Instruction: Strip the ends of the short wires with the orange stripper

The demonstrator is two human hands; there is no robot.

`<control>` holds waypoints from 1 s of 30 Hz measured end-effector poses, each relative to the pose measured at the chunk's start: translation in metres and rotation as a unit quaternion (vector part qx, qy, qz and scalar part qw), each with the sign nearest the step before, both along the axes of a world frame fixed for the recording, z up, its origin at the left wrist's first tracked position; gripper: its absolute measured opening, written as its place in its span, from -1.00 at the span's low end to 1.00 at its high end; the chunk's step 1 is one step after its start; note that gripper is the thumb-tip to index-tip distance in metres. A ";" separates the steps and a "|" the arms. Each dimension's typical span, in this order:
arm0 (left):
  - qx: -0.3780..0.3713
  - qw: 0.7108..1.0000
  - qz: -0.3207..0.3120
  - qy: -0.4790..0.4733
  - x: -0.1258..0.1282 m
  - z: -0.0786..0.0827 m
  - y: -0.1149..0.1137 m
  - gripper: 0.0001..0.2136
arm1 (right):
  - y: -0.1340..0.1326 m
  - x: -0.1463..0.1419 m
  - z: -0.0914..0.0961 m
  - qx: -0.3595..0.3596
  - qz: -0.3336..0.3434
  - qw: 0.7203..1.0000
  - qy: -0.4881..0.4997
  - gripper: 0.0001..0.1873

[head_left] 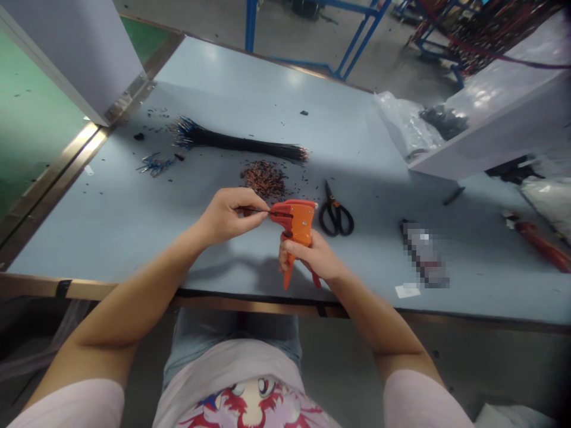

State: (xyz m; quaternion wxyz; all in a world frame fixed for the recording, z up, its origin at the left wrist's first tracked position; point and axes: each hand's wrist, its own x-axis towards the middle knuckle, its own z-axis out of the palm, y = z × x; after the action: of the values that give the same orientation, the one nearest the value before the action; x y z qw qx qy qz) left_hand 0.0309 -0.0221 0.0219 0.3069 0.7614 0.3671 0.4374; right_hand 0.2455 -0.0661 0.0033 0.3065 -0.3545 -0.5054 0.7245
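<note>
So, head camera, looking down over the table (267, 89). Left hand (227, 217) raised at the middle of the table, fingers (254, 205) pressed together, pinching a thin black wire (256, 210). Wire runs out to the right, its far end meeting the nose of an orange wire stripper (294, 223). Right hand (310, 255) grips the stripper by its handles, fingers (303, 252) curled closed around them, tool held upright and tilted slightly, its lower handles pointing toward the near table edge. The hands are close together, the stripper between them and the black-handled scissors (336, 217), which lie just to its right, not touched.

Ahead of the hands: a heap of copper wire bits (263, 180), with a long bundle of black wires (236, 142) beyond it, blue at its left end, copper at its right. Further left, a small cluster of blue-sleeved terminals (156, 165); small black scraps are scattered around.

Right side: a pixelated object (423, 252), too blurred to identify, a small white label (407, 290) near it, and a red-handled tool (539, 244) at the edge of view. A clear plastic bag (405, 125) lies partly under a white shelf (504, 125). Blue metal frame (357, 35) stands on the floor beyond the table.
</note>
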 end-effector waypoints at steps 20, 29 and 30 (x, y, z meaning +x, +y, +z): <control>0.135 0.989 0.037 0.042 0.003 -0.005 -0.003 -0.91 | 0.000 0.001 -0.001 0.005 -0.008 1.000 -0.011 -0.72; 0.124 0.991 0.036 0.040 0.003 -0.006 -0.003 -0.92 | 0.000 -0.001 0.002 0.005 -0.010 1.000 -0.028 -0.68; 0.122 0.991 0.036 0.040 0.003 -0.006 -0.003 -0.92 | -0.001 -0.001 0.002 0.007 -0.011 0.999 -0.034 -0.69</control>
State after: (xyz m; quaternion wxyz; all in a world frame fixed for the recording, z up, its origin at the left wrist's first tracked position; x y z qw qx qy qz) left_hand 0.0343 -0.0255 0.0160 0.1806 0.7963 0.3501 0.4591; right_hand 0.2443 -0.0667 0.0050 0.2994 -0.3819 -0.5164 0.7056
